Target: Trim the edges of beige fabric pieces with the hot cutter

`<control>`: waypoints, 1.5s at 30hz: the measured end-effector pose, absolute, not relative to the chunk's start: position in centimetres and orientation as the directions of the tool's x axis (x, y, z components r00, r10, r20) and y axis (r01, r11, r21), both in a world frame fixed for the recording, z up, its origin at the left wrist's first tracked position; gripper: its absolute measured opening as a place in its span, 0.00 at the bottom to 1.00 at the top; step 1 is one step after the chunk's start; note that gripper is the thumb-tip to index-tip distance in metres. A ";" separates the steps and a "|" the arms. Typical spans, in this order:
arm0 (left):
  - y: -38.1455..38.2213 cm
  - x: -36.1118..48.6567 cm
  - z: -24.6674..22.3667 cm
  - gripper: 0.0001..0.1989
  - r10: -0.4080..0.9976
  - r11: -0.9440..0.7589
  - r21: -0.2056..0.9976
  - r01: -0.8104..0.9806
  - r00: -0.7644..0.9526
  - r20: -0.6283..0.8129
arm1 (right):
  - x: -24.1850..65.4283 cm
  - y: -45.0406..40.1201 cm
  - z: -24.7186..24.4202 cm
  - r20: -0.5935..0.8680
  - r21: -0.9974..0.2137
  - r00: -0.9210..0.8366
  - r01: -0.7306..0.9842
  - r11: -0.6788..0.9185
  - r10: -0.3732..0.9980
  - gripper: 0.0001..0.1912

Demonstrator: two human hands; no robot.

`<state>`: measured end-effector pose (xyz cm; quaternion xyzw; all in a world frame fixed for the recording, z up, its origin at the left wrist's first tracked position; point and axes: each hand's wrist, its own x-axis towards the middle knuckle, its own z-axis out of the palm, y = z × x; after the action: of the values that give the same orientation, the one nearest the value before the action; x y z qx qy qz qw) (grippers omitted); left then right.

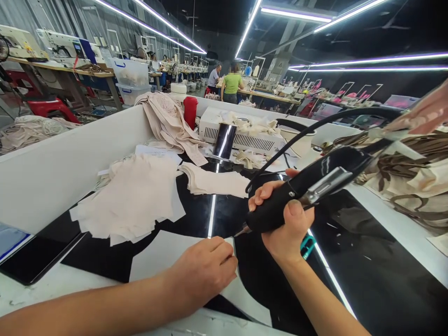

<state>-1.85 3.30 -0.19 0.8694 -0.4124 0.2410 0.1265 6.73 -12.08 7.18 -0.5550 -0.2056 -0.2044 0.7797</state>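
Note:
My right hand (289,221) is wrapped round a black corded handheld tool (280,205), its thin metal tip pointing down and left. That tip is close to the edge of a pale curved piece (161,252) lying on the glossy black surface (196,212). My left hand (205,270) rests on this piece with its fingers curled together near the tip; anything pinched between them is hidden. Beyond it are a fanned pile of cream fabric pieces (129,196) and a smaller stack (215,181).
A dark phone (42,247) lies at the left. At the back stand a white vented box (252,142), a red container (190,112) and draped fabric (168,116). Brown straps (413,158) are heaped at the right. Two people are far off, near sewing tables.

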 end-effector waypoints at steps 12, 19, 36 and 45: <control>3.4 -1.8 0.2 0.08 -0.636 -0.643 0.028 -0.766 0.553 0.539 | 6.1 -11.8 7.7 0.532 -0.775 0.842 0.527 0.349 -0.090 0.26; 3.4 -1.8 0.4 0.06 -0.635 -0.646 0.031 -0.762 0.560 0.532 | 6.0 -11.8 7.2 0.543 -0.758 0.836 0.527 0.384 -0.075 0.27; 3.1 -2.6 -0.2 0.12 -0.609 -0.696 -0.087 -0.713 0.521 0.598 | 6.0 -11.7 6.7 0.585 -0.711 0.805 0.567 0.416 -0.099 0.26; 3.1 -2.6 -0.8 0.09 -0.607 -0.699 -0.084 -0.710 0.529 0.593 | 6.0 -11.7 6.6 0.585 -0.718 0.803 0.577 0.390 -0.113 0.25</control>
<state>-2.62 3.13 -0.77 0.8702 -0.3785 0.3040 0.0842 6.00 -11.68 6.64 -0.5087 -0.2280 -0.2152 0.8018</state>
